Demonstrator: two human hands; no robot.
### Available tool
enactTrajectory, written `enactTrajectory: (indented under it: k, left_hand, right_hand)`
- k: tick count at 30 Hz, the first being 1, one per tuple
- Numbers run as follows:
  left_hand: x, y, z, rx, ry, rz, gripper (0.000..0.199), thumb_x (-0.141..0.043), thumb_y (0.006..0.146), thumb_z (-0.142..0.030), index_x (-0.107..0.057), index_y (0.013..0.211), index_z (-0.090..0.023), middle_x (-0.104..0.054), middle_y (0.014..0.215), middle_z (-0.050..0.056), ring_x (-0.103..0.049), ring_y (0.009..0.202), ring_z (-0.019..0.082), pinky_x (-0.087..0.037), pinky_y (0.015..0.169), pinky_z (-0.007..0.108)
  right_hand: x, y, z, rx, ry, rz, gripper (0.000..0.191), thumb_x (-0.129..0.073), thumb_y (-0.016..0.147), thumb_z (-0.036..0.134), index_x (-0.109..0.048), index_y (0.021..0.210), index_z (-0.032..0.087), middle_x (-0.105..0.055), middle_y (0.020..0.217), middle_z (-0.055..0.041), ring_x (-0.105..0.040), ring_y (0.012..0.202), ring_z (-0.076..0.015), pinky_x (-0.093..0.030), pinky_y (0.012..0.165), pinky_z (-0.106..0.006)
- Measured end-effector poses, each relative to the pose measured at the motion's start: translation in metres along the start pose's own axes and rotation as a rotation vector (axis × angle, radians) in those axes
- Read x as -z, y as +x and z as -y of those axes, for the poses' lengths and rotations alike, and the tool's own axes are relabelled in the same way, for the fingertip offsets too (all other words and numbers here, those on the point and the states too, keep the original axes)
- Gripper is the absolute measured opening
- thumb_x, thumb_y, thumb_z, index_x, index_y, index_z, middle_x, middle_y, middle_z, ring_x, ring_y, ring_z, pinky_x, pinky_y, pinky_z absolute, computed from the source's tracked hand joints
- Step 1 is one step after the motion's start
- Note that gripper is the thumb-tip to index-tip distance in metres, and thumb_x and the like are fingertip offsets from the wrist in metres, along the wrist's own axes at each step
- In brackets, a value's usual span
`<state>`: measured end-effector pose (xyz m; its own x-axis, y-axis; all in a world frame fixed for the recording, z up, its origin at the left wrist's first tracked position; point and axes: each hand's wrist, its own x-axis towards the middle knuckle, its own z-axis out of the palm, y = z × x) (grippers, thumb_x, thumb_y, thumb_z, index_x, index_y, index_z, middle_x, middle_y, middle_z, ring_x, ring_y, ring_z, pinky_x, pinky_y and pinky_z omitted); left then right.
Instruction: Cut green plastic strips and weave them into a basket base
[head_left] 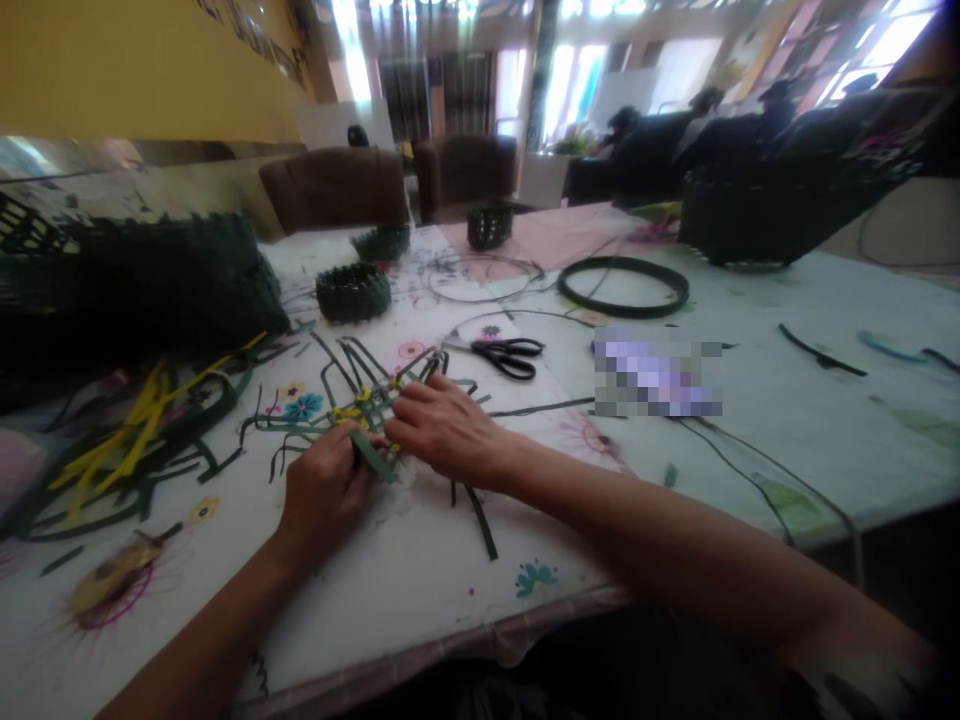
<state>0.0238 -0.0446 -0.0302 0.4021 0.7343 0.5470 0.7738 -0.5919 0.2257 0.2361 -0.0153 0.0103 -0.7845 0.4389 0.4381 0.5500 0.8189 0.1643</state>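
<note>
Left hand grips one green strip; right hand, half open, touches the woven base; one pair of scissors lies near.

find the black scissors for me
In the head view, the black-handled scissors lie on the printed tablecloth, just beyond the right hand and nearer the camera than the dark coiled strip.
</note>
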Motion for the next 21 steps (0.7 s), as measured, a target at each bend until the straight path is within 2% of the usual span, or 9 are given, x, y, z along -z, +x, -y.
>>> enactTrajectory:
  k: [6,12,16,21]
  left_hand:
    - [0.001,0.003,-0.004,-0.044,-0.033,0.031,0.015,-0.057,0.09,-0.03,-0.067,0.092,-0.019,-0.069,0.093,0.008,-0.066,0.087,0.021,-0.05,0.075,0.031]
    - [-0.003,0.002,-0.003,-0.036,0.0,-0.041,0.016,-0.059,0.089,-0.03,-0.067,0.09,-0.016,-0.069,0.092,0.01,-0.066,0.087,0.023,-0.049,0.075,0.032]
    - [-0.001,0.003,-0.004,0.033,-0.034,-0.035,0.018,-0.057,0.09,-0.032,-0.066,0.088,-0.016,-0.069,0.088,0.008,-0.065,0.085,0.022,-0.048,0.075,0.032]
    - [0.002,0.004,-0.005,0.201,-0.145,-0.023,0.02,-0.057,0.088,-0.036,-0.065,0.085,-0.018,-0.066,0.082,0.005,-0.062,0.078,0.019,-0.047,0.073,0.032]
  right_hand:
    - [0.0,0.0,0.001,-0.064,-0.009,0.046,0.02,-0.048,0.1,0.017,-0.064,0.088,0.016,-0.065,0.085,-0.0072,-0.046,0.086,-0.0231,-0.025,0.069,-0.036]
    - [-0.001,-0.002,-0.007,-0.042,0.05,0.043,0.011,-0.054,0.096,0.015,-0.064,0.092,0.018,-0.064,0.088,-0.0054,-0.045,0.089,-0.0222,-0.026,0.072,-0.034]
    - [0.004,-0.003,-0.019,0.015,0.137,0.081,0.015,-0.054,0.095,0.01,-0.062,0.102,0.019,-0.062,0.101,-0.0049,-0.047,0.091,-0.0198,-0.03,0.075,-0.033]
    - [0.012,-0.004,-0.029,0.031,0.292,0.142,0.015,-0.053,0.097,0.012,-0.062,0.107,0.019,-0.06,0.11,-0.0058,-0.053,0.099,-0.0174,-0.037,0.083,-0.03]
